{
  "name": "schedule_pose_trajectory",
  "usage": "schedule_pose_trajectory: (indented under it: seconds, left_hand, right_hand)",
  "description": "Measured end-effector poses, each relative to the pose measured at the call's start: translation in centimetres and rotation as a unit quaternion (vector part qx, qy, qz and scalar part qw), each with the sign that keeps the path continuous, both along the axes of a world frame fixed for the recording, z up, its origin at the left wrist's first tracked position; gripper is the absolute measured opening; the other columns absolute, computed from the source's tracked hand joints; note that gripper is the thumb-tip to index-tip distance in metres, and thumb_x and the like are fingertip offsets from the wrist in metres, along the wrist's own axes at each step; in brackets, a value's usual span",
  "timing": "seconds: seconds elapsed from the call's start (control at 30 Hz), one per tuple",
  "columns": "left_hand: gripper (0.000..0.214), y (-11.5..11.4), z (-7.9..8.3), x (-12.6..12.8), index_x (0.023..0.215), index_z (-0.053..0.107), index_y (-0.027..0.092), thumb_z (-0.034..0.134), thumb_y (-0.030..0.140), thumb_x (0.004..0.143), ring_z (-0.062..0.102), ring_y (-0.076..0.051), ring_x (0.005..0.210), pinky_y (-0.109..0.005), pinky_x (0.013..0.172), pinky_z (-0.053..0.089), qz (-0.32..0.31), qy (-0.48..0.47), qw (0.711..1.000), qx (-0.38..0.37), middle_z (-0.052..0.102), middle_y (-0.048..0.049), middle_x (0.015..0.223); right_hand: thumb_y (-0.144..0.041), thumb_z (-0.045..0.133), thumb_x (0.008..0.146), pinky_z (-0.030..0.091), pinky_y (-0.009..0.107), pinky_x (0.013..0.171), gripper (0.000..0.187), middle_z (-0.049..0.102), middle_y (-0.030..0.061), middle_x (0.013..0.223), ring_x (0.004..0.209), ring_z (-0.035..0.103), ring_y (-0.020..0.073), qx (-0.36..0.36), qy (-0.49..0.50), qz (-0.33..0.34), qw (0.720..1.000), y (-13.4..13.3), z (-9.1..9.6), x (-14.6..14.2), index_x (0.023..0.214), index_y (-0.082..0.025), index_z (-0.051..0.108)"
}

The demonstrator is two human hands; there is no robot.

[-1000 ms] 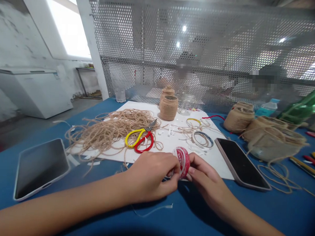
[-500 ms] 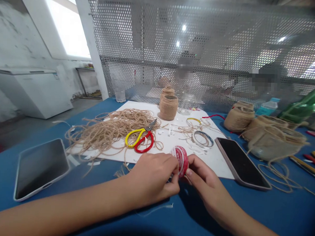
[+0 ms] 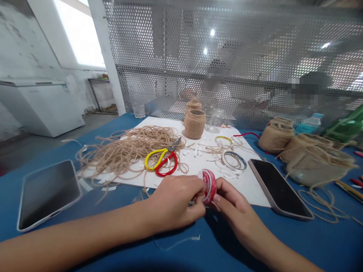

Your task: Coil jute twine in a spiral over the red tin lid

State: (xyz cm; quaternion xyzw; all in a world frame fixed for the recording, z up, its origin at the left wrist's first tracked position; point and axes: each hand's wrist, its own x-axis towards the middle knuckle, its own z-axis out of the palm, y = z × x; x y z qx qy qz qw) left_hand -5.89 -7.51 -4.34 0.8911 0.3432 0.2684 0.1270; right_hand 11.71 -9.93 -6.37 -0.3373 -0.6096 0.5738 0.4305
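Between my hands is a small red-and-white roll of tape (image 3: 208, 186), tilted on edge above the table's near side. My left hand (image 3: 177, 199) pinches its left side, with the fingertips partly hidden behind the curled knuckles. On the other side, the thumb and fingers of my right hand (image 3: 235, 205) grip the roll's right rim. Just beyond my left hand lie scissors (image 3: 166, 159) with one yellow and one red handle, blades pointing away. They rest against a loose heap of jute twine (image 3: 130, 150) on a white sheet (image 3: 195, 164).
Twine-wrapped jars (image 3: 195, 125) stand at the back, with more wrapped jars (image 3: 276, 137) on the right. A phone (image 3: 279, 189) lies right, a tablet-like device (image 3: 50, 195) left. Two tape rings (image 3: 234, 160) lie on the sheet. A perforated metal screen (image 3: 172, 52) borders the far edge.
The tape roll has turned slightly between my fingers, showing more of its printed face. My left hand has shifted a little to the left.
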Motion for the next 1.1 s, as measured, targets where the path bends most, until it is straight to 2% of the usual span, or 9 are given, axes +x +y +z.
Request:
schedule_pose_trajectory:
  seconds: [0.2, 0.33, 0.47, 0.63, 0.73, 0.87, 0.9, 1.0, 1.1]
  left_hand:
    - [0.007, 0.8, 0.1, -0.3, 0.067, 0.048, 0.018, 0.048, 0.013, 0.072, 0.043, -0.009, 0.056, -0.019, 0.055, 0.03, 0.016, -0.004, 0.999, 0.046, 0.05, 0.0039, 0.062]
    - [0.005, 2.7, 0.6, -1.3, 0.067, 0.049, 0.018, 0.047, 0.017, 0.072, 0.045, -0.01, 0.056, -0.02, 0.055, 0.03, 0.099, 0.029, 0.993, 0.064, 0.051, 0.0039, 0.061]
    - [0.009, 5.0, 1.4, -2.8, 0.07, 0.051, 0.019, 0.046, 0.024, 0.075, 0.049, -0.011, 0.06, -0.021, 0.054, 0.03, 0.188, 0.11, 0.975, 0.054, 0.057, 0.0028, 0.066]
    - [0.013, 7.1, 2.0, -4.7, 0.067, 0.052, 0.018, 0.048, 0.027, 0.076, 0.053, -0.017, 0.062, -0.024, 0.052, 0.029, 0.261, 0.16, 0.95, 0.064, 0.059, -0.0024, 0.066]
    - [0.017, 7.3, 2.1, -5.0, 0.068, 0.053, 0.017, 0.047, 0.029, 0.079, 0.055, -0.018, 0.061, -0.025, 0.054, 0.031, 0.279, 0.183, 0.94, 0.068, 0.058, -0.0042, 0.063]
    - [0.022, 5.4, 2.4, -3.7, 0.07, 0.053, 0.018, 0.042, 0.03, 0.084, 0.056, -0.018, 0.06, -0.025, 0.053, 0.031, 0.238, 0.198, 0.948, 0.069, 0.06, -0.0027, 0.065]
    - [0.02, 4.5, 2.4, -3.1, 0.072, 0.054, 0.019, 0.041, 0.029, 0.084, 0.055, -0.017, 0.061, -0.025, 0.054, 0.031, 0.211, 0.198, 0.955, 0.068, 0.061, -0.0012, 0.067]
    - [0.012, 1.8, 2.1, -1.6, 0.074, 0.052, 0.019, 0.042, 0.023, 0.08, 0.052, -0.014, 0.057, -0.025, 0.054, 0.033, 0.076, 0.145, 0.984, 0.075, 0.059, 0.0014, 0.065]
    - [0.01, -0.1, 1.6, -0.7, 0.078, 0.052, 0.019, 0.042, 0.021, 0.081, 0.052, -0.014, 0.058, -0.026, 0.055, 0.034, 0.026, 0.107, 0.989, 0.1, 0.059, 0.0016, 0.067]
  right_hand:
    - [-0.029, 0.046, 0.092, 0.037, 0.026, 0.081, 0.011, 0.052, 0.0007, 0.088, 0.084, 0.046, 0.0136, -0.015, 0.039, 0.006, 0.999, 0.0, -0.1, 0.1, 0.09, -0.022, 0.054]
    - [-0.026, 0.045, 0.091, 0.037, 0.025, 0.076, 0.011, 0.05, 0.0011, 0.085, 0.08, 0.045, 0.0134, -0.052, 0.109, 0.036, 0.992, 0.0, 0.1, 0.0, 0.088, -0.02, 0.055]
    - [-0.023, 0.046, 0.089, 0.037, 0.023, 0.068, 0.013, 0.047, 0.0006, 0.077, 0.071, 0.043, 0.0122, -0.099, 0.162, 0.049, 0.981, -0.2, 0.8, 0.1, 0.081, -0.018, 0.055]
    - [-0.025, 0.048, 0.085, 0.037, 0.024, 0.067, 0.014, 0.048, 0.0015, 0.075, 0.069, 0.041, 0.0131, -0.111, 0.181, 0.018, 0.977, -0.3, 1.4, 0.3, 0.081, -0.018, 0.059]
    - [-0.026, 0.049, 0.085, 0.038, 0.024, 0.068, 0.013, 0.049, 0.0015, 0.077, 0.07, 0.041, 0.0134, -0.102, 0.183, -0.016, 0.978, -0.1, 1.4, 0.3, 0.084, -0.019, 0.061]
    - [-0.025, 0.048, 0.087, 0.04, 0.023, 0.072, 0.014, 0.051, 0.0009, 0.083, 0.074, 0.044, 0.0127, -0.083, 0.172, -0.051, 0.98, 0.3, 1.1, 0.2, 0.09, -0.021, 0.061]
    - [-0.025, 0.048, 0.088, 0.04, 0.023, 0.073, 0.014, 0.052, 0.0008, 0.084, 0.076, 0.046, 0.0126, -0.077, 0.165, -0.056, 0.982, 0.4, 0.9, 0.2, 0.091, -0.021, 0.061]
    - [-0.027, 0.048, 0.089, 0.041, 0.025, 0.08, 0.012, 0.054, 0.0004, 0.087, 0.082, 0.05, 0.0127, -0.071, 0.143, -0.055, 0.986, 0.5, 0.6, 0.1, 0.092, -0.022, 0.059]
    - [-0.028, 0.049, 0.09, 0.041, 0.027, 0.084, 0.01, 0.056, 0.0002, 0.09, 0.086, 0.052, 0.0132, -0.076, 0.124, -0.048, 0.988, 0.4, 0.4, -0.1, 0.092, -0.022, 0.058]
